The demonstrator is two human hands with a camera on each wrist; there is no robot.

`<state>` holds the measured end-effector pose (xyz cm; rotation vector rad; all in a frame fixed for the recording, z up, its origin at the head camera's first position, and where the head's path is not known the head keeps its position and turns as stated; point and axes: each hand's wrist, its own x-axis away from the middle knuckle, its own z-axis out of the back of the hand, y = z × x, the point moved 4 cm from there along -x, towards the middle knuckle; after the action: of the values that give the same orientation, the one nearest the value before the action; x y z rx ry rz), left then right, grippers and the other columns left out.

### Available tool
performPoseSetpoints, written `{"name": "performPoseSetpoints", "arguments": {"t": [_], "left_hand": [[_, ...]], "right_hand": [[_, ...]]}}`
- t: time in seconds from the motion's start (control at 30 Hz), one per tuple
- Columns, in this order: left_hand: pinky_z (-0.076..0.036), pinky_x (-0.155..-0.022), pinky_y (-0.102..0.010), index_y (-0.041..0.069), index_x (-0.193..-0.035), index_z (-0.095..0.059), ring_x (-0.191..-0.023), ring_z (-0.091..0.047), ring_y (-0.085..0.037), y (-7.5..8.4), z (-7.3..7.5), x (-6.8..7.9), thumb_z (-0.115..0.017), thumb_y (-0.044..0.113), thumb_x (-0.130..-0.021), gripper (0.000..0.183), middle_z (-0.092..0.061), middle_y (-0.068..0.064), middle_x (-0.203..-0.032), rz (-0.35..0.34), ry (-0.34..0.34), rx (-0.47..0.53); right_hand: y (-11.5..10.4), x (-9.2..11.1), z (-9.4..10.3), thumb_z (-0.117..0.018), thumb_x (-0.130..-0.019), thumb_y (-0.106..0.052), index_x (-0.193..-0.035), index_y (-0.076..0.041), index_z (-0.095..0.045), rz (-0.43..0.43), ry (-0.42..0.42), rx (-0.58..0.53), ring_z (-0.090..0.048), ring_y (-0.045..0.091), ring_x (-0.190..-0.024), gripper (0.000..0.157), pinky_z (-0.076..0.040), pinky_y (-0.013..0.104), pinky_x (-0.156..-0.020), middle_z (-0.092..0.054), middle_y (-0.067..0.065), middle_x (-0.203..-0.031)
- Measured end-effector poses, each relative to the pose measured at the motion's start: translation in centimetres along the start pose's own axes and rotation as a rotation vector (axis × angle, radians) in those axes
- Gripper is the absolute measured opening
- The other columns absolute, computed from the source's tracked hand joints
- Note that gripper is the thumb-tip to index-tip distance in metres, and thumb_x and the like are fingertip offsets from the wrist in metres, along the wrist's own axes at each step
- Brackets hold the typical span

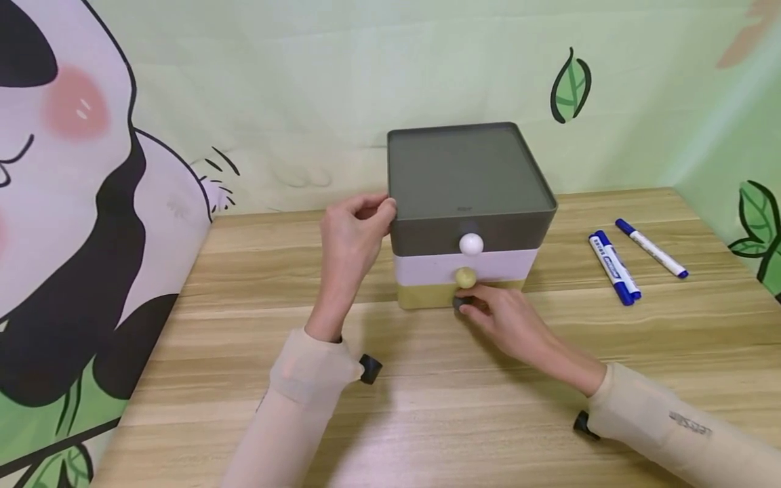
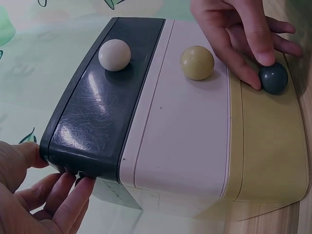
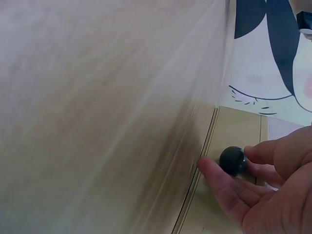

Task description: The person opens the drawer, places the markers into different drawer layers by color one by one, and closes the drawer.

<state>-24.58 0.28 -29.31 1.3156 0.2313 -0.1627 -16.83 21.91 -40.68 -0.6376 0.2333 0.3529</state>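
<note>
A small three-tier drawer box (image 1: 466, 173) stands on the wooden table, dark grey on top, pale lilac in the middle and mustard yellow below. Each drawer front has a round knob: a white knob (image 1: 471, 244), a yellow knob (image 1: 466, 277) and a dark knob (image 2: 273, 78) at the bottom. My left hand (image 1: 356, 234) grips the top tier's front left corner, thumb at the upper rim and fingertips against the side wall. With thumb and fingers, my right hand (image 1: 515, 322) pinches the dark knob. All the drawers look closed.
Right of the box lie two blue-and-white markers (image 1: 613, 268) side by side, with a thinner blue-capped marker (image 1: 651, 248) beyond them. Behind the table hangs a pale green backdrop (image 1: 293, 81) with a panda and leaves; it continues along the right side.
</note>
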Motion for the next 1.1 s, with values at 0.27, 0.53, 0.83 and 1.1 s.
{"name": "performPoseSetpoints", "arguments": {"t": [0.27, 0.53, 0.83, 1.1], "left_hand": [[-0.061, -0.072, -0.028, 0.005, -0.107, -0.081, -0.074, -0.074, -0.017, 0.1, 0.0, 0.0, -0.073, 0.018, -0.094, 0.021, -0.076, -0.007, -0.091, -0.002, 0.000, 0.002], [-0.061, -0.072, -0.028, 0.005, -0.107, -0.081, -0.074, -0.073, -0.017, 0.1, 0.0, 0.0, -0.073, 0.019, -0.093, 0.021, -0.076, -0.007, -0.091, 0.008, 0.000, 0.004], [-0.061, -0.072, -0.028, 0.005, -0.107, -0.081, -0.074, -0.073, -0.017, 0.2, 0.0, 0.0, -0.073, 0.019, -0.093, 0.021, -0.076, -0.007, -0.090, 0.007, -0.005, -0.001], [-0.061, -0.072, -0.028, 0.005, -0.106, -0.082, -0.073, -0.074, -0.017, 0.2, 0.1, -0.1, -0.073, 0.019, -0.093, 0.021, -0.076, -0.007, -0.089, 0.004, -0.003, -0.002]], "right_hand": [[0.2, -0.6, -0.3, -0.078, -0.091, -0.007, -0.105, -0.003, -0.079, -0.009, 0.015, -0.010, -0.062, 0.012, -0.074, 0.014, -0.053, 0.033, -0.066, -0.076, 0.006, -0.096], [0.3, -0.5, -0.2, -0.079, -0.091, -0.007, -0.103, -0.004, -0.079, -0.011, 0.026, -0.010, -0.062, 0.012, -0.073, 0.013, -0.052, 0.032, -0.063, -0.077, 0.007, -0.096], [-0.1, 0.0, 0.0, -0.079, -0.091, -0.011, -0.105, -0.009, -0.080, -0.042, -0.028, -0.014, -0.054, 0.005, -0.062, 0.014, -0.045, 0.026, -0.055, -0.076, -0.002, -0.087], [-1.6, 2.2, 0.5, -0.076, -0.094, -0.010, -0.108, -0.010, -0.080, -0.064, -0.119, -0.039, -0.042, 0.001, -0.055, 0.015, -0.038, 0.024, -0.048, -0.076, 0.000, -0.092]]}}
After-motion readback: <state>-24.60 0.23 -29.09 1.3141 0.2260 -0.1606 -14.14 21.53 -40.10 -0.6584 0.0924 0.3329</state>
